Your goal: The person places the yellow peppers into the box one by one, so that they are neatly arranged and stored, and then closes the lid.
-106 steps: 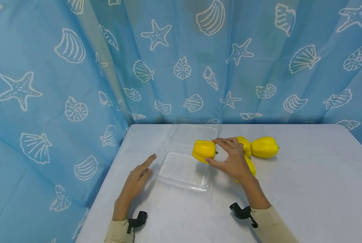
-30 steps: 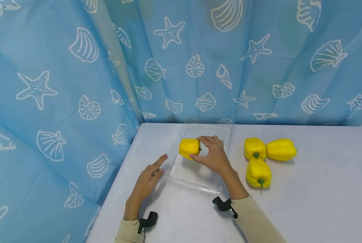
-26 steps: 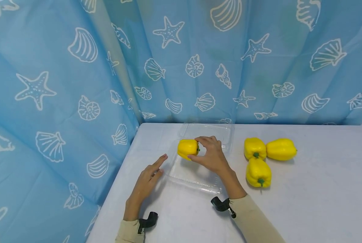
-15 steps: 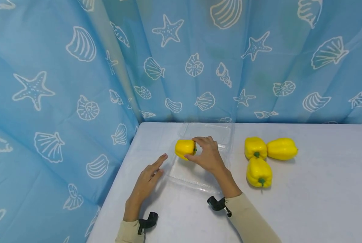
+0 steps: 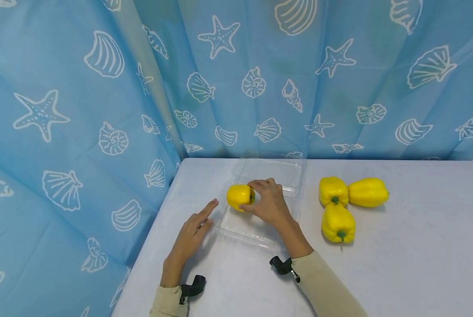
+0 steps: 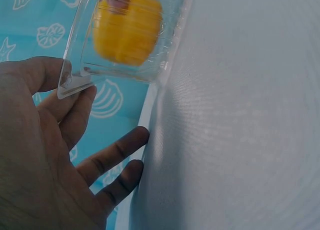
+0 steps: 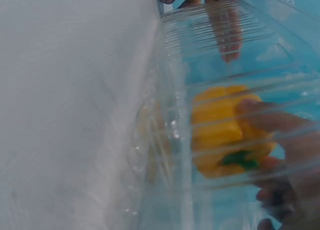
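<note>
My right hand [image 5: 270, 203] grips a yellow bell pepper [image 5: 237, 197] by its stem end, low inside a clear plastic container [image 5: 252, 233]. In the right wrist view the pepper [image 7: 215, 130] shows its green stem through the ridged clear wall. Whether it touches the container's floor I cannot tell. My left hand [image 5: 190, 232] is at the container's left side. Seen from the left wrist, that hand [image 6: 60, 135] pinches the rim corner [image 6: 75, 84] between thumb and finger, the other fingers spread.
Three more yellow bell peppers lie grouped right of the container: one at the back [image 5: 333, 191], one on its side [image 5: 367, 192], one in front [image 5: 338, 223]. The container's lid [image 5: 268, 169] lies open behind it. A blue shell-print curtain [image 5: 236, 79] hangs behind the white-covered table [image 5: 419, 246].
My right hand has carried the pepper leftward from near the other peppers, then lowered it into the container. My left hand has stayed at the container's side.
</note>
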The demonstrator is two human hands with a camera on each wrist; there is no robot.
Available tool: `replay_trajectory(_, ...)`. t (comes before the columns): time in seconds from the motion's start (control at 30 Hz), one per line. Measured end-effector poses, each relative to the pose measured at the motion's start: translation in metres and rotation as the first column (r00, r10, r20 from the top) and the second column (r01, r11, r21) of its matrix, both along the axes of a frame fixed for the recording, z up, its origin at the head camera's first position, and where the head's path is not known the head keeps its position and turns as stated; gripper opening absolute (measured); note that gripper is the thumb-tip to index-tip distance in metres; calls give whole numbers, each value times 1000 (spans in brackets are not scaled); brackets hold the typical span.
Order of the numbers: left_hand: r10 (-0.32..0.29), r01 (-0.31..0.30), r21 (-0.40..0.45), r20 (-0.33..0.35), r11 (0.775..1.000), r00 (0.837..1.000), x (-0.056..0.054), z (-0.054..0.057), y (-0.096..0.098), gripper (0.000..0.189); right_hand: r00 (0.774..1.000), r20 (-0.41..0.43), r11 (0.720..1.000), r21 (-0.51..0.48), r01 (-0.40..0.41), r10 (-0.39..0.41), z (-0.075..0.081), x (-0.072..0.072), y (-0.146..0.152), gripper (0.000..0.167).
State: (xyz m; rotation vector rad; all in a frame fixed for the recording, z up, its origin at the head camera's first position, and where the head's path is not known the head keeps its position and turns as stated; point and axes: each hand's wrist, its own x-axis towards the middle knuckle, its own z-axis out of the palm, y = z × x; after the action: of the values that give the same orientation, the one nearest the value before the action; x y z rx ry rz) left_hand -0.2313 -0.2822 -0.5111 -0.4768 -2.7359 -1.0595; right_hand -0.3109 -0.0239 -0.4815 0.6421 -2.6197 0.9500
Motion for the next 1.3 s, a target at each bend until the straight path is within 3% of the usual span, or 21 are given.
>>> replay_trajectory(0.2, 2, -2, 12, -6, 1000, 1000, 0, -2, 3, 47, 999, 35, 995, 95, 12, -15, 0, 1, 2, 69)
replay_trajectory(0.53, 25, -25, 18, -6, 1000, 1000, 1, -2, 10, 49, 996, 86, 991, 130, 3, -14, 2, 3, 8, 74)
replay_trajectory(0.7, 24, -24, 12, -21, 1000, 999, 1, -3, 13, 50, 995, 99, 995, 96, -28, 18, 8, 5, 15, 71)
replay_trajectory(0.93, 10, -10, 9, -27, 1000, 1000, -1, 1, 10, 48, 998, 35, 998, 22, -55, 55, 15, 6, 25, 59)
replay_trajectory(1.13, 12, -12, -7, -46, 1000, 999, 0, 0, 5, 48, 997, 45, 998, 5, -58, 57, 13, 12, 35, 55)
replay_trajectory(1.3, 6, -6, -6, -49, 1000, 999, 2, 0, 3, 49, 999, -14, 999, -16, -46, 46, 23, 17, 45, 51)
